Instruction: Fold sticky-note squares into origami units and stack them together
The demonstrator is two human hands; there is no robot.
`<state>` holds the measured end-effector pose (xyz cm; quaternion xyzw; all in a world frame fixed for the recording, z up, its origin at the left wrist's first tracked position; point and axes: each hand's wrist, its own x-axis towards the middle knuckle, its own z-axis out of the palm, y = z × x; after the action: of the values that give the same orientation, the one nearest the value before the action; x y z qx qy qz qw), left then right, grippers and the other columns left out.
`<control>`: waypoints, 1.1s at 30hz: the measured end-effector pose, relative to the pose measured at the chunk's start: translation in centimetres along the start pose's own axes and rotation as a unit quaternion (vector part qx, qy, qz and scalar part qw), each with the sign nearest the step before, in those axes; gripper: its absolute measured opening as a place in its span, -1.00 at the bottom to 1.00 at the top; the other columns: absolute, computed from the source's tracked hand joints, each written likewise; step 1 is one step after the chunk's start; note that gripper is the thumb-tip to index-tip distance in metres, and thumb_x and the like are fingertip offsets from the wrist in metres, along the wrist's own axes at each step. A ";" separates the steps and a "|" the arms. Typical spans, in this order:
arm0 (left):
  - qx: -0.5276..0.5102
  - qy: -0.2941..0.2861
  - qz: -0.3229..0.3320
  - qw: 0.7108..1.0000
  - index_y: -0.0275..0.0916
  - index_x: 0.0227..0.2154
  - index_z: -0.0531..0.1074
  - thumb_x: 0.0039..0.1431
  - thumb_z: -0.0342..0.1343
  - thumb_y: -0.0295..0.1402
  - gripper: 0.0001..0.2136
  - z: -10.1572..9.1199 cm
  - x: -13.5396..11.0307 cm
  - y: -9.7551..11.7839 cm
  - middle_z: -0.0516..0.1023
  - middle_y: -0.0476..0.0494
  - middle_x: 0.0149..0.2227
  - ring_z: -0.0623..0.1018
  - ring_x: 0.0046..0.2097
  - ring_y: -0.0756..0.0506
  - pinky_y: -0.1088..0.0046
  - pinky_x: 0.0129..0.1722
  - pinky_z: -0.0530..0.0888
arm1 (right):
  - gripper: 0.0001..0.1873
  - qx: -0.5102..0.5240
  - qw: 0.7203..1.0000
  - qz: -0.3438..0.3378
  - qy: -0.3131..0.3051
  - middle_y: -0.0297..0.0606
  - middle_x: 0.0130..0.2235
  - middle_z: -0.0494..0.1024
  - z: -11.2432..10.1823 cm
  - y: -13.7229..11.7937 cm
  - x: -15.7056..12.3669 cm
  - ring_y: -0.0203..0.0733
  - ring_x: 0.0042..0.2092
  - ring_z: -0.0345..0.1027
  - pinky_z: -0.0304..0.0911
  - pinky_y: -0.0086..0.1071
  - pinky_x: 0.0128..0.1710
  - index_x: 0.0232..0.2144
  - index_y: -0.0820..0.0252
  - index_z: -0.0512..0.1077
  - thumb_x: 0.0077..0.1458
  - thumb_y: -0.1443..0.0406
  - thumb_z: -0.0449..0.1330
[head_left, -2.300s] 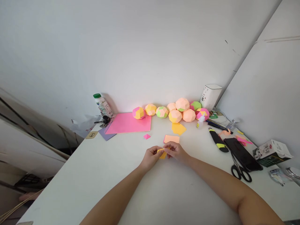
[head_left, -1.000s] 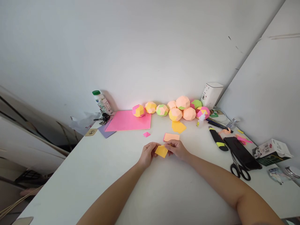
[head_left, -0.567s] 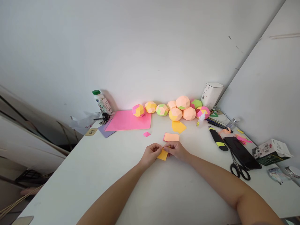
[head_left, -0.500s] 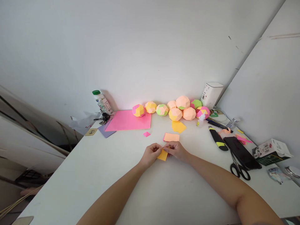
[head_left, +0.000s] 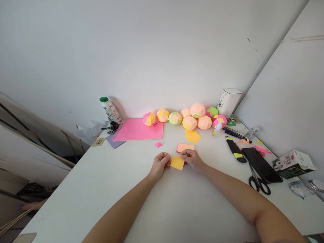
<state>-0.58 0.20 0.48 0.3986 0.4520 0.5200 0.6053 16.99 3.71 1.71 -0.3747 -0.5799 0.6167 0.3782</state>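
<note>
A small orange paper square (head_left: 177, 163) is held between both hands just above the white table (head_left: 177, 209). My left hand (head_left: 160, 163) pinches its left edge with curled fingers. My right hand (head_left: 191, 158) pinches its right corner. Just beyond the hands lies a peach paper rectangle (head_left: 185, 147), and a tiny pink folded piece (head_left: 158, 144) sits to its left. A yellow-orange sheet (head_left: 192, 136) lies further back.
Several paper polyhedron balls (head_left: 189, 118) line the wall. A pink sheet (head_left: 140, 130), keys (head_left: 111, 128) and a bottle (head_left: 110, 110) are back left. A white box (head_left: 228, 102), utility knife (head_left: 235, 150), phone (head_left: 260, 164), scissors (head_left: 258, 182) and carton (head_left: 293, 164) crowd the right.
The orange paper, folded up between the fingertips half a second ago, now lies opened out flat between the hands, which have drawn slightly apart.
</note>
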 end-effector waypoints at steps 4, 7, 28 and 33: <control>0.059 -0.051 -0.012 0.997 -0.26 -0.47 0.35 -0.01 0.13 -0.21 -0.80 0.4 -0.4 0.2 0.33 0.06 -0.57 0.23 -0.61 0.11 0.59 -0.62 0.13 | -0.76 -0.002 1.000 0.006 -0.019 -0.39 -0.57 0.40 0.1 0.2 -0.1 -0.35 -0.57 0.26 0.20 -0.45 -0.57 -0.53 0.23 0.38 -0.09 0.16 0.25; 0.097 -0.065 -0.007 0.993 -0.27 -0.51 0.34 -0.02 0.15 -0.22 -0.79 0.5 -0.5 0.1 0.30 0.07 -0.58 0.25 -0.57 0.10 0.59 -0.59 0.13 | -0.77 -0.009 0.999 0.003 -0.039 -0.39 -0.56 0.39 0.2 0.6 -0.2 -0.34 -0.54 0.28 0.24 -0.43 -0.53 -0.52 0.23 0.38 -0.08 0.17 0.24; 0.138 -0.070 0.018 0.988 -0.26 -0.51 0.30 0.00 0.08 -0.30 -0.86 0.5 -0.7 0.3 0.34 0.04 -0.53 0.33 -0.49 0.04 0.55 -0.50 0.26 | -0.90 -0.049 0.996 -0.024 -0.077 -0.40 -0.51 0.36 0.2 0.9 -0.3 -0.34 -0.50 0.30 0.21 -0.46 -0.50 -0.45 0.21 0.30 -0.03 0.30 0.16; 0.179 -0.085 0.032 0.980 -0.27 -0.53 0.32 -0.03 0.10 -0.34 -0.89 0.6 -0.8 0.4 0.34 0.05 -0.53 0.31 -0.49 0.05 0.56 -0.50 0.24 | -0.97 -0.094 0.991 -0.040 -0.092 -0.39 -0.51 0.36 0.5 0.6 -0.6 -0.36 -0.50 0.25 0.16 -0.47 -0.51 -0.47 0.22 0.33 -0.04 0.36 0.13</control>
<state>-0.19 -0.54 1.15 0.5571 0.4720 0.4142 0.5435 16.76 2.96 1.17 -0.3264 -0.6821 0.5759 0.3107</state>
